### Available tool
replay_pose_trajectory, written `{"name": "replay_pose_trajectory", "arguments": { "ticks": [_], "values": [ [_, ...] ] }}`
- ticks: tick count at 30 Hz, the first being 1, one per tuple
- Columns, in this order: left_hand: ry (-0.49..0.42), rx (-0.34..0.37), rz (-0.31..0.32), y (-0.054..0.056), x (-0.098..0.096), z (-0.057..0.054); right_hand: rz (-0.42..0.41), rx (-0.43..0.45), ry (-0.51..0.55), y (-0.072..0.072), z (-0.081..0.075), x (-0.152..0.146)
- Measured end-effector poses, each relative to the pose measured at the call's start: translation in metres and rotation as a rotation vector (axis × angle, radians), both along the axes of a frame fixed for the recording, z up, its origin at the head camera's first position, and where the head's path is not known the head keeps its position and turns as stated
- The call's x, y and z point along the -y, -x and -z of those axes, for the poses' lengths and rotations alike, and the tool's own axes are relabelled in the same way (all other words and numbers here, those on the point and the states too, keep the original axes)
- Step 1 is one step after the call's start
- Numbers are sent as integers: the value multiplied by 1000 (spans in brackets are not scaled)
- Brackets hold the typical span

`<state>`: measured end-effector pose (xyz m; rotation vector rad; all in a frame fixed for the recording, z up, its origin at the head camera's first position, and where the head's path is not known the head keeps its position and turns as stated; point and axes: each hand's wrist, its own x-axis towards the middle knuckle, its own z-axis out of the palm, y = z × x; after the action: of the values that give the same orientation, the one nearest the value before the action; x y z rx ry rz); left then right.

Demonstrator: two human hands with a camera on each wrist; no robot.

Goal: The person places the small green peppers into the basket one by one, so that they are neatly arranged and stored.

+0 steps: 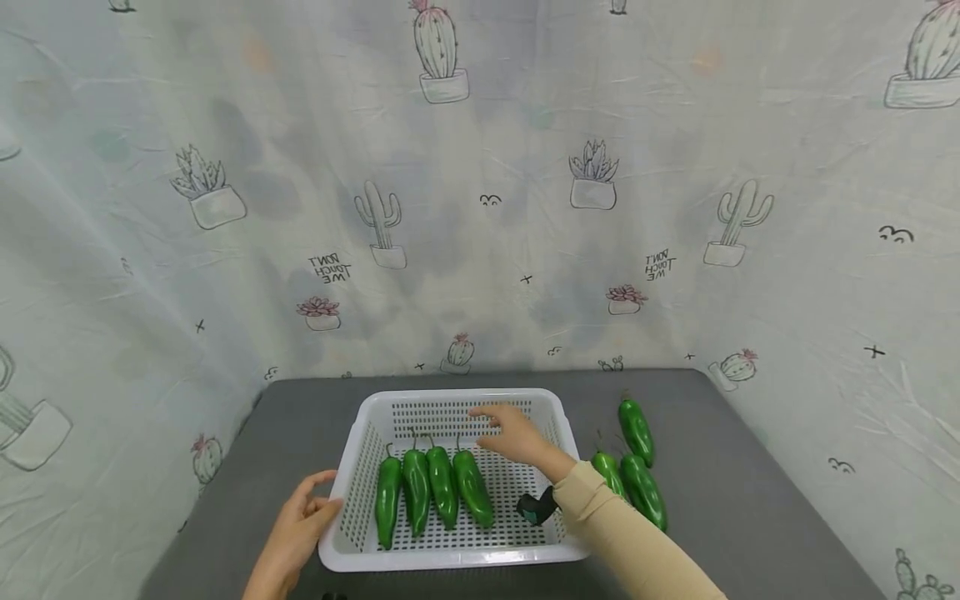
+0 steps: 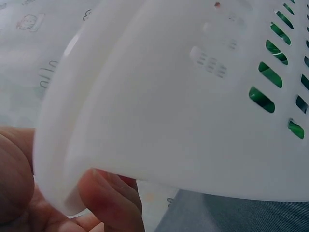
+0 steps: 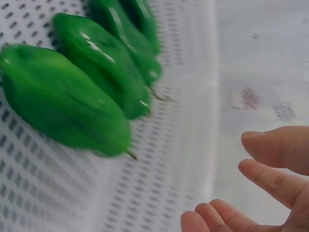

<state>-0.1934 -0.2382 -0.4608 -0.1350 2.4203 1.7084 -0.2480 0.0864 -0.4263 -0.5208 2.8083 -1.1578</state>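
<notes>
A white perforated plastic basket [image 1: 457, 559] sits on the table with several green chili peppers [image 1: 442, 487] lying side by side in its left half. My left hand [image 1: 298, 521] grips the basket's left rim; the left wrist view shows the thumb and fingertips [image 2: 108, 195] on either side of that edge. Over the basket's right half reaches my right hand [image 1: 516, 435], fingers spread and nothing in them. In the right wrist view this hand [image 3: 270, 193] stands apart from the nearest pepper [image 3: 63, 96].
Three more green peppers [image 1: 637, 487] lie on the grey table [image 1: 742, 508] just right of the basket. A cloth printed with cacti [image 1: 495, 250] hangs behind and at both sides. A black strap device [image 1: 537, 506] is at the right wrist.
</notes>
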Motion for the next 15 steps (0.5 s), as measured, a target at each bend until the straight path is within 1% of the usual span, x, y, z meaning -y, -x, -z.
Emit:
{"name": "replay_pose_trajectory", "arguments": {
  "ticks": [2,7,10,12,15],
  "values": [
    [3,10,-5,0,0,1,30,-2,45,-3,-9,-10],
    [9,8,-5,0,1,1,124,-47,101,-6,-30,-38],
    [7,11,-3,0,1,1,178,-90,100,-9,-38,-59],
    [6,6,7,0,1,1,198,-119,90,-10,-44,-74],
    [7,14,3,1,0,1,245,-129,83,-13,-49,-98]
  ]
}}
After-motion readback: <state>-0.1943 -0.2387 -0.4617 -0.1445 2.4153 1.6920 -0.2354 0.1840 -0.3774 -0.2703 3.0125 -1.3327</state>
